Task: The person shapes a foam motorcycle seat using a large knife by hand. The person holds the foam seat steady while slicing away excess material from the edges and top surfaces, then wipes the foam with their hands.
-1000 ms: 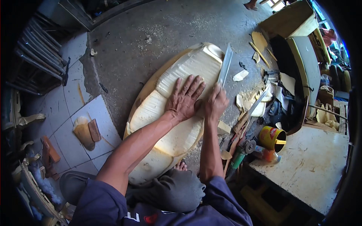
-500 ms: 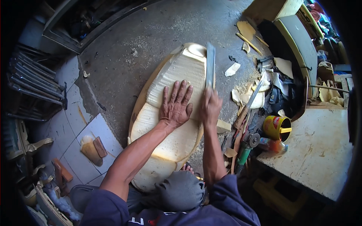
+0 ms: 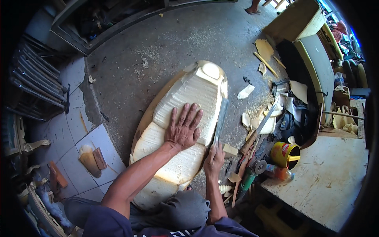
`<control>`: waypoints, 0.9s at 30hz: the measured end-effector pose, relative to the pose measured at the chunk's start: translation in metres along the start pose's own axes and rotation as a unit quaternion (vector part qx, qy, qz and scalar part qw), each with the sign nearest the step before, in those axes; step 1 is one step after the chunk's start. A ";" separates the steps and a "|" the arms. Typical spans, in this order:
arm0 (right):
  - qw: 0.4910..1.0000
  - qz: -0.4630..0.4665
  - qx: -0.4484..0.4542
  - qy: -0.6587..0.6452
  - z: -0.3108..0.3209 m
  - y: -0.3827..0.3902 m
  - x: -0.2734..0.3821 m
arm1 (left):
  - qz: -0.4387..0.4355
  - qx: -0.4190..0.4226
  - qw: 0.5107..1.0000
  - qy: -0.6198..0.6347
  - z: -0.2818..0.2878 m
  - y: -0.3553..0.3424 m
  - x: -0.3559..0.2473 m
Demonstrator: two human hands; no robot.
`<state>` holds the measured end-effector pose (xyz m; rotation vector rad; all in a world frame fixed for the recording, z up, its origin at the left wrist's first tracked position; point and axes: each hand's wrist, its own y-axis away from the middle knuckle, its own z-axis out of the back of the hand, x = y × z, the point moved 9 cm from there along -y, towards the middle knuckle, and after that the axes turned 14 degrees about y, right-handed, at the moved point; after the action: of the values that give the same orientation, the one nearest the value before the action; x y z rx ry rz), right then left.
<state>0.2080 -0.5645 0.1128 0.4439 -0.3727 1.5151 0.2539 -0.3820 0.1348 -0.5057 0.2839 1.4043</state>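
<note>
A long cream foam seat pad (image 3: 189, 94) lies before me, tapering toward a rounded far end, with crosswise ridges on its top. My left hand (image 3: 182, 128) rests flat on its middle, fingers spread. At the pad's right edge, my right hand (image 3: 214, 160) is closed around the near end of a long flat metal blade (image 3: 222, 118). The blade points away from me and lies along the foam's side. Its handle is hidden in my fist.
Foam scraps (image 3: 245, 92), an angle grinder (image 3: 250, 177), a yellow tin (image 3: 281, 154) and a bottle (image 3: 279, 172) are on the right, by a pale worktop (image 3: 323, 173). Metal frames (image 3: 39, 83) are stacked left. Another person's foot (image 3: 253, 10) shows at the top.
My right hand has drawn the blade back toward me and lower along the foam's right side. My left hand stays on the foam. The view has shifted, and a person's foot has appeared far off.
</note>
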 end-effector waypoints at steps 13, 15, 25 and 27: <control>0.998 0.013 0.009 -0.065 -0.014 -0.038 -0.026 | 0.000 -0.010 1.000 0.029 -0.005 0.002 -0.002; 0.998 0.004 0.044 -0.050 -0.001 -0.119 -0.017 | -0.001 -0.001 0.999 0.032 0.001 -0.009 -0.005; 0.997 0.062 -0.011 -0.045 -0.004 -0.089 -0.025 | -0.003 0.001 1.000 0.027 -0.007 -0.009 0.004; 0.999 0.024 0.046 0.015 -0.004 -0.150 -0.029 | 0.014 0.019 0.999 0.040 -0.005 -0.007 -0.008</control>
<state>0.3571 -0.5880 0.0876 0.4877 -0.2935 1.5887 0.2604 -0.3924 0.1355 -0.5287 0.3831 1.4057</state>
